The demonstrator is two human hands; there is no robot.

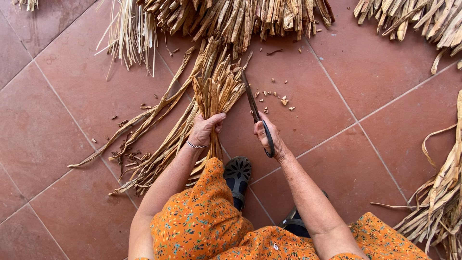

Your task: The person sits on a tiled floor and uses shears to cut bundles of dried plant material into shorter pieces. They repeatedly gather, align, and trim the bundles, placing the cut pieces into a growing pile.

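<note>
Terracotta floor: square reddish-brown clay tiles (pixel 72 96) with pale grout lines fill the view, seen from above.
Upper heap: a wide pile of dry tan leaf strips (pixel 240 17) lies along the top edge; a second heap (pixel 423 19) sits in the top right corner.
Right pile: more curled dry strips (pixel 442 197) lie by the right edge, well apart from the hands.
Dress: orange flowered fabric (pixel 202 221) covers the person's knees at the bottom.
Held bundle: a fanned bunch of dried tan leaves (pixel 214 94) stands upright from the left fist, its tips pointing to the upper heap; loose long strips (pixel 154 144) trail on the tiles to the left beneath it.
Left hand (pixel 204 129): closed tight around the bundle's lower part, a thin silver bracelet (pixel 195 145) on the wrist.
Right hand (pixel 269 137): fingers through the loops of long dark metal scissors (pixel 254 108), blades nearly together, tips just beside the bundle's right edge.
Sandals: a black sandal (pixel 237 175) shows between the arms.
Scraps: small cut bits (pixel 276 98) lie scattered right of the blades.
</note>
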